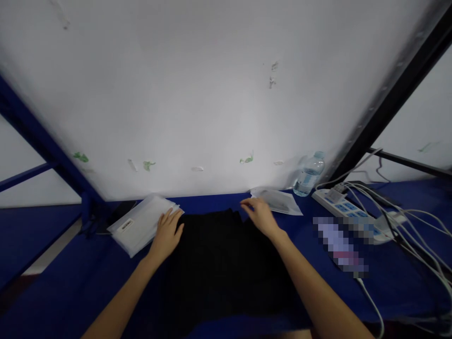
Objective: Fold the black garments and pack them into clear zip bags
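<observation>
A black cloth item (222, 268), perhaps a folded garment, lies spread on the blue table in front of me. Flat and with fingers stretched, my left hand (167, 235) rests at the cloth's upper left corner, its fingertips over the edge of a stack of frosted plastic bags (141, 223) with a small white label. My right hand (260, 216) is at the cloth's upper right edge, thumb and fingers drawn together. Whether anything is pinched there does not show. Just beyond that hand lies another frosted bag (282, 201).
A water bottle (310, 174) stands against the white wall at the back right. Beside it are a power strip (348, 209) with tangled white cables (416, 235) and a blurred-out device (341, 247) on a cable. A dark flat object (122, 210) lies behind the left bags.
</observation>
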Tool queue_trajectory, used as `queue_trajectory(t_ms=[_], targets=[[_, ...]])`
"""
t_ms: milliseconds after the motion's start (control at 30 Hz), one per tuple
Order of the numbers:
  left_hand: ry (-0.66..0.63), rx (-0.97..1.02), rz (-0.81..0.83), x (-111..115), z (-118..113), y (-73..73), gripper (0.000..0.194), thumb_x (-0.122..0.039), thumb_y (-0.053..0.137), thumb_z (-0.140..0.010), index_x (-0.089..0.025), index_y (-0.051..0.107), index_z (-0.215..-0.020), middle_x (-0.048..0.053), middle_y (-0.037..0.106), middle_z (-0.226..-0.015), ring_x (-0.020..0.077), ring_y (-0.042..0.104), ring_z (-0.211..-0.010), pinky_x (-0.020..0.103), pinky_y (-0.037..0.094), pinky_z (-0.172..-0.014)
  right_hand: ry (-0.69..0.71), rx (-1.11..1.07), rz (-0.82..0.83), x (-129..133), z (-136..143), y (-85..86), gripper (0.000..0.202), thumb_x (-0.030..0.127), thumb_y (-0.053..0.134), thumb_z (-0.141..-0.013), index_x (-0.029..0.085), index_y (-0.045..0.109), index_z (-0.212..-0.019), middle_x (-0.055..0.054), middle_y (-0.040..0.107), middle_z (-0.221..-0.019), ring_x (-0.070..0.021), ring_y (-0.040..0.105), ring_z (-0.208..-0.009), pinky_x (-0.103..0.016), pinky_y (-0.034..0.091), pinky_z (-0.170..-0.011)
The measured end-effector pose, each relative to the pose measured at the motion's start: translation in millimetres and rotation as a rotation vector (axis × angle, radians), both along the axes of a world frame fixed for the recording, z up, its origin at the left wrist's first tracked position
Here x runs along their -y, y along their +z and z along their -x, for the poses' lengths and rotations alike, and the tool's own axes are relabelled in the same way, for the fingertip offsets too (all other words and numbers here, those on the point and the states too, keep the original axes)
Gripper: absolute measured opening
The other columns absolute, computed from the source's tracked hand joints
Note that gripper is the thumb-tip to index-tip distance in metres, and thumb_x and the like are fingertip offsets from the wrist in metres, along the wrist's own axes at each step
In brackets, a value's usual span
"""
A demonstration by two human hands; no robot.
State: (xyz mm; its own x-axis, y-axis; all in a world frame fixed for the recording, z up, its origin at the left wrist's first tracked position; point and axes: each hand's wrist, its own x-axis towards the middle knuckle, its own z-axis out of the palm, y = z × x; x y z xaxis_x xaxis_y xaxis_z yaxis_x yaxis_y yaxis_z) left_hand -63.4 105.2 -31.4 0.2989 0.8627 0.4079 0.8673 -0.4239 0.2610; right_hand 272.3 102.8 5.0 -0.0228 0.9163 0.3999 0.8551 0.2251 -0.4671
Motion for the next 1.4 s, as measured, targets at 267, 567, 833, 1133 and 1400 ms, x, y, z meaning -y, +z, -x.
queue_trajectory(t_ms=[267, 567, 833, 1133, 1400], targets=[[-0.066, 0.070, -0.006, -3, 15, 28.4, 0.019, -0.028, 0.045, -0.088, -0.024, 0.063, -0.090, 0.004, 0.069, -0.088, 0.0262, 0.062, -0.093, 0.049, 0.041, -0.099, 0.178, -0.056, 0.047, -3, 38, -0.9, 0.009, 0.023, 0.058, -0.086, 0.020, 0.066, -0.089, -0.005, 0.067, -0.088, -0.0193, 0.061, -0.088, -0.032, 0.047, -0.080], [-0.309, 0.079, 0.230, 79, 35, 4.9, 0.009, -0.028, 0.045, -0.092, -0.026, 0.054, -0.088, 0.002, 0.063, -0.122, 0.0223, 0.050, -0.126, 0.048, 0.032, -0.113, 0.452, -0.031, 0.068, 78, 25, -13.7, 0.019, 0.019, 0.045, -0.092, 0.024, 0.063, -0.097, -0.007, 0.067, -0.110, -0.0219, 0.060, -0.110, -0.038, 0.046, -0.096], [-0.146, 0.164, 0.194, 56, 35, 13.0, 0.025, -0.035, 0.043, -0.095, -0.023, 0.057, -0.113, 0.006, 0.060, -0.126, 0.0245, 0.048, -0.127, 0.046, 0.038, -0.107, -0.038, -0.001, 0.009, 36, -10, -21.9, 0.025, 0.025, 0.055, -0.085, 0.017, 0.062, -0.107, -0.012, 0.068, -0.098, -0.0277, 0.059, -0.099, -0.041, 0.046, -0.089], [-0.132, 0.174, 0.185, 53, 20, 19.6, 0.036, -0.034, 0.052, -0.091, -0.021, 0.055, -0.124, 0.009, 0.059, -0.128, 0.0277, 0.048, -0.126, 0.049, 0.036, -0.108, 0.073, -0.136, -0.039, 58, -24, -15.1, 0.017, 0.028, 0.051, -0.088, 0.024, 0.064, -0.099, -0.003, 0.069, -0.104, -0.0202, 0.063, -0.102, -0.035, 0.048, -0.091], [-0.490, 0.034, 0.582, 151, 28, 13.3, 0.052, -0.040, 0.075, -0.074, -0.034, 0.059, -0.123, 0.004, 0.054, -0.139, 0.0306, 0.043, -0.132, 0.045, 0.041, -0.106, 0.255, -0.060, 0.077, 135, -34, -25.8, 0.025, 0.027, 0.049, -0.092, 0.027, 0.061, -0.115, -0.003, 0.065, -0.122, -0.0232, 0.048, -0.128, -0.049, 0.037, -0.109]])
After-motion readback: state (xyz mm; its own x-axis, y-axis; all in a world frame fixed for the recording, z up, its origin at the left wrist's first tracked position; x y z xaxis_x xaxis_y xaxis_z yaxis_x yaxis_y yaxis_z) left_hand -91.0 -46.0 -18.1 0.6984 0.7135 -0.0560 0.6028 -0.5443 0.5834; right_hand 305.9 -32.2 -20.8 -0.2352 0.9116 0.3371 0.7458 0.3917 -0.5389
